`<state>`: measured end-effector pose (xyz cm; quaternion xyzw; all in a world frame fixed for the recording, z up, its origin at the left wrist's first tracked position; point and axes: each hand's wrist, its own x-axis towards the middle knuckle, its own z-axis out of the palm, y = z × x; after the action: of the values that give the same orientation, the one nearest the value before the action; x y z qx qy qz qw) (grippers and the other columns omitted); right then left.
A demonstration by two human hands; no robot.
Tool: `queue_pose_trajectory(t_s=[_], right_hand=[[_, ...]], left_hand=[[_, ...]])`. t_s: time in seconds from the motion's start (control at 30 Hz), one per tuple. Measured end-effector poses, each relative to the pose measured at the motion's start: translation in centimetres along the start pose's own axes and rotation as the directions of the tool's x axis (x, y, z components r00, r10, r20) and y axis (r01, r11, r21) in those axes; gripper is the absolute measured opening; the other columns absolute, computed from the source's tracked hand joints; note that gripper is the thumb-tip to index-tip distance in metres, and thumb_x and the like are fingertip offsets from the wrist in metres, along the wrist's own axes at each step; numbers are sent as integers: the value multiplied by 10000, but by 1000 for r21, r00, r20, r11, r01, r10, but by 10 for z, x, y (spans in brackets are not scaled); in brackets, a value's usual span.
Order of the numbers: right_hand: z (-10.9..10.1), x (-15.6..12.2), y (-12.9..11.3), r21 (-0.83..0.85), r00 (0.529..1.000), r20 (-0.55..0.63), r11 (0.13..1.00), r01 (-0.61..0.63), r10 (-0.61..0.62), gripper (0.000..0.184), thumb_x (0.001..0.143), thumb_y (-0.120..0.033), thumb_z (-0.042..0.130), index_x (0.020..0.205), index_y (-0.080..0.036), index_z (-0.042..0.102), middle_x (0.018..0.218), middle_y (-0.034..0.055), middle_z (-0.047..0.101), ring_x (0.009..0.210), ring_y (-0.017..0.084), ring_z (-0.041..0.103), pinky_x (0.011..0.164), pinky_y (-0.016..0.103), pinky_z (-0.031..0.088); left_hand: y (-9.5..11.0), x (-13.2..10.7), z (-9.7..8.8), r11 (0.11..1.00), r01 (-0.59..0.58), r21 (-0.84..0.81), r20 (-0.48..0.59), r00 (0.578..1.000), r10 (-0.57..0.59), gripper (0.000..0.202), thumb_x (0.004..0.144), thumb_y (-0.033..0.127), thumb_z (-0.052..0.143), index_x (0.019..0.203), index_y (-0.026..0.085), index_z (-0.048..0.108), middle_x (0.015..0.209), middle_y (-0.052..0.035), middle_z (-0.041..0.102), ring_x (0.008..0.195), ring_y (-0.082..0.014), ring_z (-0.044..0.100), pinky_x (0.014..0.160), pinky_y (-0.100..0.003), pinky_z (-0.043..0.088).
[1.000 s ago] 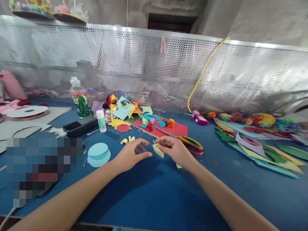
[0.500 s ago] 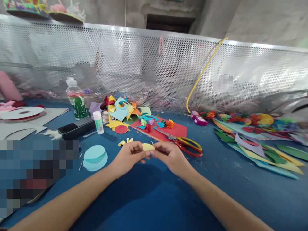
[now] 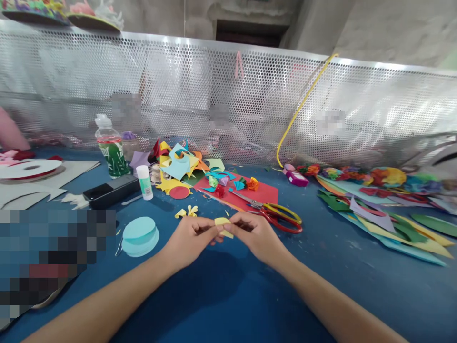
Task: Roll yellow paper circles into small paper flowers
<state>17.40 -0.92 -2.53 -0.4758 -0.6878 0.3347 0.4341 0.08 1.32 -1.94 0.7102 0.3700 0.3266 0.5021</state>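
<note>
A small yellow paper piece [image 3: 223, 224] is pinched between both my hands just above the blue table [image 3: 228, 295]. My left hand [image 3: 191, 238] grips its left side with closed fingertips. My right hand [image 3: 255, 233] holds the right side, fingers curled. Yellow-and-red scissors [image 3: 276, 215] lie just beyond my right hand, partly on a red sheet [image 3: 264, 193]. Small yellow scraps [image 3: 187, 212] lie just beyond my left hand.
A stack of light blue paper circles [image 3: 139, 235] lies to the left. Further back are a glue stick [image 3: 144, 182], a black case [image 3: 110, 190], a bottle [image 3: 110, 150] and a heap of coloured paper scraps [image 3: 178, 164]. Coloured cut-outs [image 3: 385, 214] cover the right. A perforated metal screen [image 3: 228, 95] closes the back.
One second ago only my right hand held the yellow piece. My left hand came in and took its left side; both hands now fold or pinch it closer together.
</note>
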Motion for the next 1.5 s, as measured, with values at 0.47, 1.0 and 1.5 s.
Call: queue_pose_trajectory(t_s=[0.47,1.0,1.5], right_hand=[[-1,3,10,259,994,71,964,61,-82,44,719,-193,609,759,-187,592,808,13,587,749,125,589,680,263,476],[2,1,9,137,984,160,985,-102,80,199,746,-284,593,911,-180,553,822,31,630,746,142,606,692,286,487],[8,-7,10,-313,954,280,950,-16,109,36,711,-181,588,708,-157,615,603,-15,534,534,94,488,490,196,376]], left_hand=[[4,3,-3,912,167,-374,-22,982,-188,303,741,403,571,823,122,650,811,-68,644,686,-139,600,523,-217,508],[-1,6,-8,998,59,16,-19,998,-59,202,707,273,594,839,121,611,710,-32,643,631,-121,574,536,-206,449],[-12,1,-6,948,29,317,272,955,-120,157,695,165,555,851,168,576,768,-10,650,723,-141,606,604,-208,433]])
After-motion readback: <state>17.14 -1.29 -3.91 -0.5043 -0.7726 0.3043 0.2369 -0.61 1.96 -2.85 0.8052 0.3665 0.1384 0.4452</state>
